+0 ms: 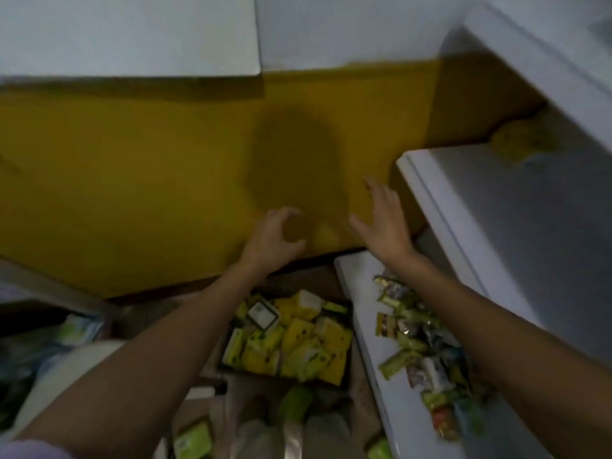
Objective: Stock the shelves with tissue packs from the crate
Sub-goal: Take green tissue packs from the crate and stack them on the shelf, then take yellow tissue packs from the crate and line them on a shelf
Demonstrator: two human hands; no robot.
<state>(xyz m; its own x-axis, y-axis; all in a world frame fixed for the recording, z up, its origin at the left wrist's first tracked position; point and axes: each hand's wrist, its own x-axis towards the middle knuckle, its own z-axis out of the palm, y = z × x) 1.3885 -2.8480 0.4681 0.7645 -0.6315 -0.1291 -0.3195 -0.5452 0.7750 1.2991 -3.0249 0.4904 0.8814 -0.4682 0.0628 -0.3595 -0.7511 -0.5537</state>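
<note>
Nearest, the crate sits below between my forearms. It is full of yellow tissue packs, too jumbled and blurred to count, though well over ten. My right forearm crosses the lower shelf; I judge it could sweep the loose packets off. Farther up, my left hand is curled, seemingly empty. My right hand is spread flat beside the upper shelf. One crate, two shelves, two hands.

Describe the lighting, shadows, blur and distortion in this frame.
Head view: dim, murky light; a large soft shadow falls on the yellow wall; the left hand and right hand are slightly motion-blurred; the white shelf edges bow from wide-angle distortion; the tissue packs look soft.
</note>
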